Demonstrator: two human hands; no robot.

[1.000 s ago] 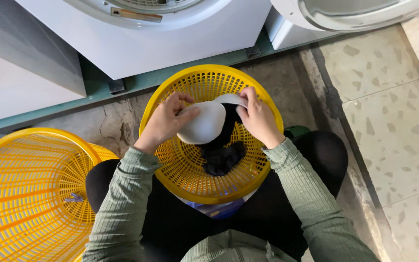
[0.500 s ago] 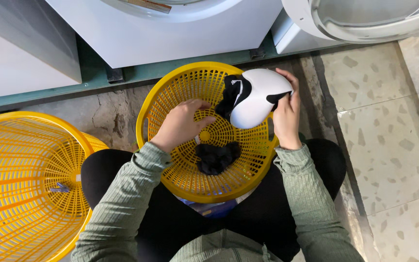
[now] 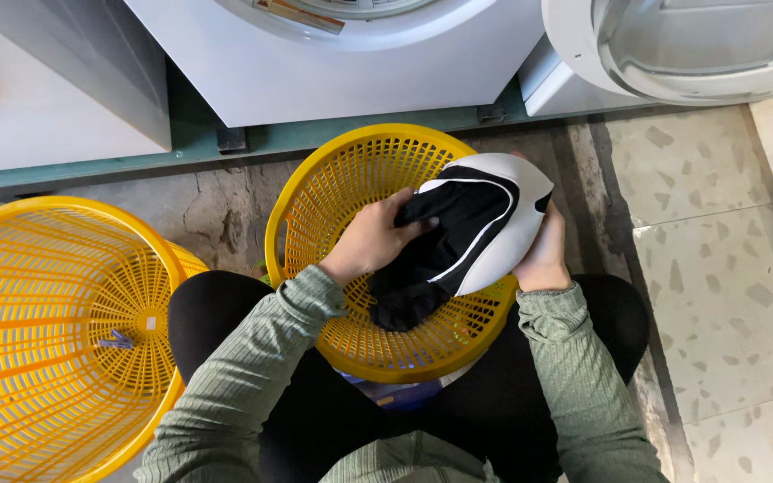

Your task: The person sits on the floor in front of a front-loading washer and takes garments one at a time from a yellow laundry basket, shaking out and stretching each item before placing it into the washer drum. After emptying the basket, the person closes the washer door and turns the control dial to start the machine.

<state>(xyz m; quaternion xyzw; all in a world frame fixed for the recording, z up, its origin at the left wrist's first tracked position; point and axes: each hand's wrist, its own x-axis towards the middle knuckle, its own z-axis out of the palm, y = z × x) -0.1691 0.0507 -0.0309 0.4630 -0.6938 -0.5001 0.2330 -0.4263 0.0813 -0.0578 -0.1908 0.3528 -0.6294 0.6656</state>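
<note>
Laundry floor, cracked concrete beside speckled tile [image 3: 726, 268]; white machines stand on a green base along the top edge.

Item in hand: black-and-white garment [image 3: 471, 237], a rounded white padded shell with black fabric and white piping. You hold it above the yellow basket [image 3: 315, 192] between your knees, over the basket's right half and clear of its floor. Black fabric hangs from it toward the mesh; whether that tail touches the basket bottom cannot be told.

Left hand [image 3: 376, 240]: closed on the black fabric, fingers curled into the cloth at the garment's left edge. Grip looks like a pinch-and-gather, which would keep the loose part from dropping.

Right hand [image 3: 543, 255]: mostly hidden behind the white shell; it cups the shell from behind and below, thumb side at the right rim. Probably it bears the weight while the left manages the soft part.

Surroundings: second yellow basket [image 3: 11, 268] sits to your left, touching or just beside your left knee, holding only a small grey clip [image 3: 116, 341] on its mesh. An open machine door [image 3: 700, 49] hangs at upper right, near the garment's side. Something blue shows under the near basket's front edge; its kind cannot be told.
</note>
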